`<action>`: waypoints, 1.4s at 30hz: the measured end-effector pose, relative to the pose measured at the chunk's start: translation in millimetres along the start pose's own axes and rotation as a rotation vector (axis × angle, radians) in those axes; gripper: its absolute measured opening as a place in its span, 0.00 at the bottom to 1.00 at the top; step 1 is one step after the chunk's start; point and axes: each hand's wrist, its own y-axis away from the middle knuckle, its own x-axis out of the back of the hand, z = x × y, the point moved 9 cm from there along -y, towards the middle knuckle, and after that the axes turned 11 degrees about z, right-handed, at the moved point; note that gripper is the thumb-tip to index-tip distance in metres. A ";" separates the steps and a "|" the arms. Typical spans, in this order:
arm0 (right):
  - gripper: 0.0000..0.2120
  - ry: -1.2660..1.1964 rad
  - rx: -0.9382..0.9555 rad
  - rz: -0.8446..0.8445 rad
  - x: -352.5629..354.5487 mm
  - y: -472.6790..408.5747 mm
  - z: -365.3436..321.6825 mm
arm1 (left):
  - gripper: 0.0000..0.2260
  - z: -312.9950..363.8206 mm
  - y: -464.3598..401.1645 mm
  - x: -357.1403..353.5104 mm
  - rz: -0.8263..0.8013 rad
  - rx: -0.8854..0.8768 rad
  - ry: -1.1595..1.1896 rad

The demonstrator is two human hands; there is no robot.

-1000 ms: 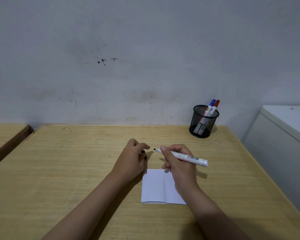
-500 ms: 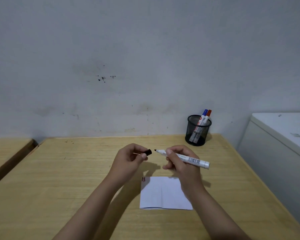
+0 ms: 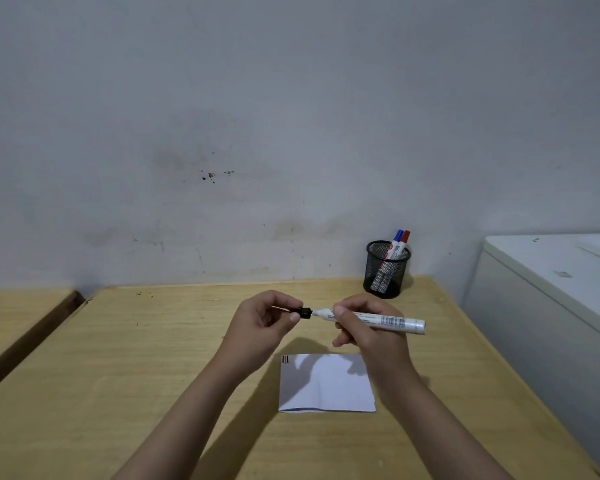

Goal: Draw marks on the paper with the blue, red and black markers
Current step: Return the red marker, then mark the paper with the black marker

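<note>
At mid-frame we see the right hand (image 3: 364,327) pinching the white barrel of the black marker (image 3: 371,319), held level above the surface (image 3: 118,358). Our left hand (image 3: 260,322) pinches the black cap (image 3: 305,312), its mouth touching the marker's tip. The paper (image 3: 326,384) lies flat just below both hands, small marks at its upper left corner. The blue marker (image 3: 396,241) and red marker (image 3: 404,240) stand in the mesh cup (image 3: 387,270) at upper right.

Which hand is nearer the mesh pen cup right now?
Right. The right hand holds the black marker just in front of the pen cup; the left hand is farther left, holding the cap.
</note>
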 end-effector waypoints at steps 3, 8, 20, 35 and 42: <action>0.03 -0.006 0.005 -0.055 -5.8 4.5 -6.5 | 0.06 10.4 6.8 -4.7 -0.035 -0.026 0.036; 0.09 -0.065 -0.038 -0.142 -9.2 13.6 -18.5 | 0.08 21.1 14.0 1.8 -0.032 -0.031 0.158; 0.09 -0.270 -0.113 -0.141 -19.4 26.7 -31.1 | 0.10 50.5 25.5 6.7 0.078 -0.143 0.248; 0.05 0.380 0.106 -0.057 10.2 -11.0 -58.2 | 0.02 30.9 -22.4 -9.6 0.297 -0.094 0.041; 0.10 0.620 0.297 -0.010 28.8 -43.1 -58.6 | 0.05 57.0 -50.0 -67.6 0.153 -0.147 0.068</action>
